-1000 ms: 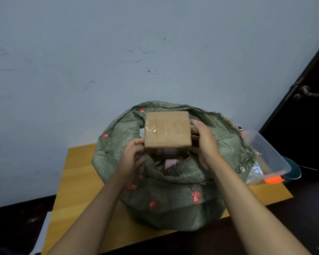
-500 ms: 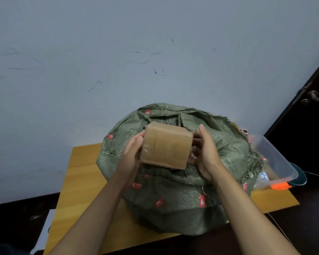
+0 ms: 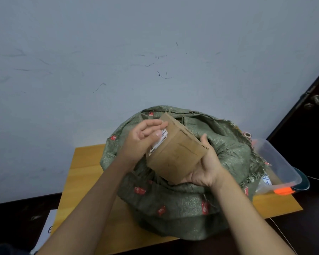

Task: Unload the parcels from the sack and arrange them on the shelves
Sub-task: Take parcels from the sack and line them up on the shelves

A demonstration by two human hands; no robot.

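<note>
My right hand [image 3: 204,168] cups the tilted cardboard parcel [image 3: 177,153] from beneath, thumb curled up its far side. My left hand [image 3: 142,140] presses its labelled end, fingers loosely bent; the white label [image 3: 159,141] is too blurred to read. The parcel hangs above the green woven sack [image 3: 182,208], red marks illegible, on the wooden desk [image 3: 85,172].

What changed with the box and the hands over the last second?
The brown cardboard box was lifted clear of the green woven sack and tipped, so its white label now faces the person. The right hand shifted under it, cupping it from below; the left hand now touches the labelled side. Sack, wooden table and clear plastic tub stayed put.
</note>
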